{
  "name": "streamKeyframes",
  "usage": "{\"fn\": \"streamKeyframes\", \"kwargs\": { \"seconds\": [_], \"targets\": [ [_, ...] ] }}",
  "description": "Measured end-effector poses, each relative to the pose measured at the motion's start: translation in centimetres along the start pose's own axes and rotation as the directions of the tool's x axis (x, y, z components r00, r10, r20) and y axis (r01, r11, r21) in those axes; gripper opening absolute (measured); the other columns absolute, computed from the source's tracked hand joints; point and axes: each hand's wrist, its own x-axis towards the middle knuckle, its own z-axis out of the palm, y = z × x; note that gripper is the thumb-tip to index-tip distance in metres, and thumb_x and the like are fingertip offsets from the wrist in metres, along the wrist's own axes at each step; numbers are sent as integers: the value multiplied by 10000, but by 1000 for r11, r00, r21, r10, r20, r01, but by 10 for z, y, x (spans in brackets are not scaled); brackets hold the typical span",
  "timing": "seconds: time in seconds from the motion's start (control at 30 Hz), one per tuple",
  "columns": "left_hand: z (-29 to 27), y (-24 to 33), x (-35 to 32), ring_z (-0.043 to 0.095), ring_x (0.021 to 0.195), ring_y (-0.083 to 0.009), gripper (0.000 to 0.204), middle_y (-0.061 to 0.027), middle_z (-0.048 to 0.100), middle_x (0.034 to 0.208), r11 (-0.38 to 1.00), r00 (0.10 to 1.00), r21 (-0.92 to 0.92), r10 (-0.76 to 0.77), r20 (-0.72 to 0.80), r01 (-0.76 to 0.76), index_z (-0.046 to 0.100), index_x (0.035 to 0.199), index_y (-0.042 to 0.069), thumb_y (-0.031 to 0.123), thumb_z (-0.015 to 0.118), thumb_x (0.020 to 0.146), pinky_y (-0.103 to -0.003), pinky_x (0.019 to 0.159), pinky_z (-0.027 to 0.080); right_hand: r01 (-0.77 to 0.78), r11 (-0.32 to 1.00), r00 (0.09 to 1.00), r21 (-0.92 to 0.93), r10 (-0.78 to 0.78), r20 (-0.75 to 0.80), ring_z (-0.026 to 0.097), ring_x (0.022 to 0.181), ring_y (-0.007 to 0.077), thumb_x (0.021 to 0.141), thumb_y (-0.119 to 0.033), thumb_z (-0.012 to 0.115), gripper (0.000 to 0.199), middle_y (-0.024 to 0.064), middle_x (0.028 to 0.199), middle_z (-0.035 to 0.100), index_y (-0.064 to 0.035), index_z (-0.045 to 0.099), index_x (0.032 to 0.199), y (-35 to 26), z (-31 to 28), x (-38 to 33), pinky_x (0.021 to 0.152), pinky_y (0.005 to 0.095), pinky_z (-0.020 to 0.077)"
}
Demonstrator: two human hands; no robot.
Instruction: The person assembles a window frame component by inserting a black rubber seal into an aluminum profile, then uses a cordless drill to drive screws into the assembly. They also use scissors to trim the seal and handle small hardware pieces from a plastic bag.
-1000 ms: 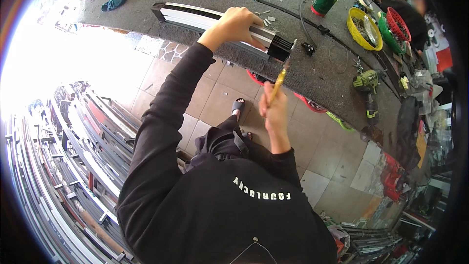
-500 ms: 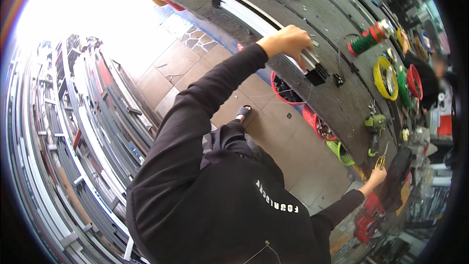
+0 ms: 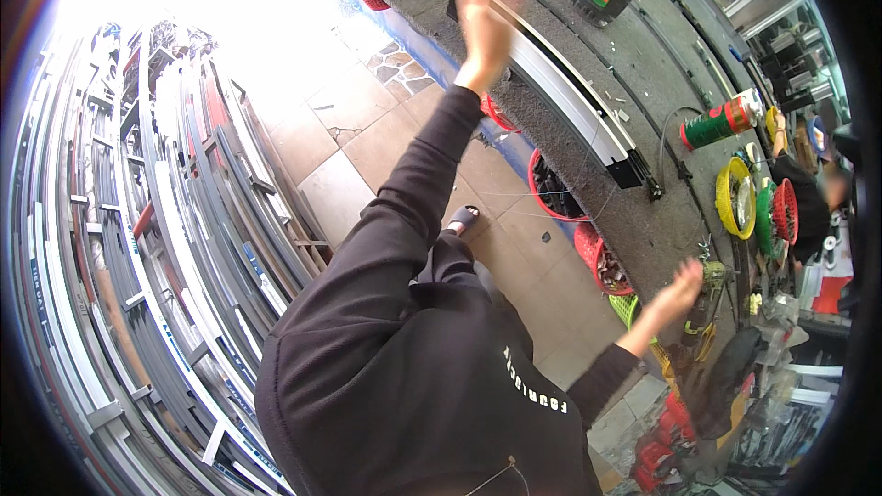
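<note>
1. your left hand (image 3: 487, 23) rests on the far end of the long white metal rail (image 3: 570, 96) lying on the grey bench (image 3: 643, 230); the hand is blurred, so you cannot tell whether it clamps the rail or only presses on it.
2. your right hand (image 3: 678, 287) hangs open and empty at the bench edge, fingers spread, just beside the green and yellow power tool (image 3: 707, 298) but not visibly touching it.
3. as a judgement: the rail is laid out and steadied, no tool is in hand, and nothing shows as fixed to or cut from the rail, so the real work on it looks yet to be done.
4. hard to make out: the rail's near end is a dark cap (image 3: 629, 170) with a thin wire trailing off it; where the wire leads is unclear.
5. the clutter under your right hand is too small to sort; the green can (image 3: 721, 124) and the yellow basket (image 3: 735, 197) stand well apart from both hands.
</note>
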Motion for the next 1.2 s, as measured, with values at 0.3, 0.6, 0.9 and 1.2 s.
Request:
{"fn": "streamKeyframes", "kwargs": {
  "seconds": [0.3,0.6,0.9,1.2],
  "targets": [
    [-19,-144,-6,627,1143,-423,1054,-240,711,1148,790,787,-16,-608,104,613,721,1201,37,751,-17,965,-429,1055,415,-332,758,943,561,276,186,335,1473,361,1045,-617,334,896,297,1606,236,106,176,1552,-97,192,-55,1233,433,265],
    [-17,-160,-2,600,1193,-417,990,-237,695,1198,720,714,14,-690,117,694,724,1213,81,748,31,978,-444,1075,394,-347,927,913,139,300,278,270,1503,396,997,-715,324,1016,322,1627,157,107,133,1562,-104,195,-50,1228,433,245],
    [-21,-174,2,641,1145,-337,966,-203,721,1165,724,721,-12,-685,107,689,704,1214,0,716,88,1010,-402,1049,418,-411,752,908,516,390,155,425,1416,379,1037,-552,461,854,328,1527,379,178,336,1463,-108,187,-55,1199,420,318],
    [-22,-192,4,616,1201,-367,915,-214,692,1240,747,735,72,-664,137,661,694,1245,21,707,133,1015,-409,1060,406,-467,615,877,636,414,244,521,1324,316,1063,-400,472,671,278,1444,488,182,431,1394,-103,191,-55,1159,396,391]
  ]
}}
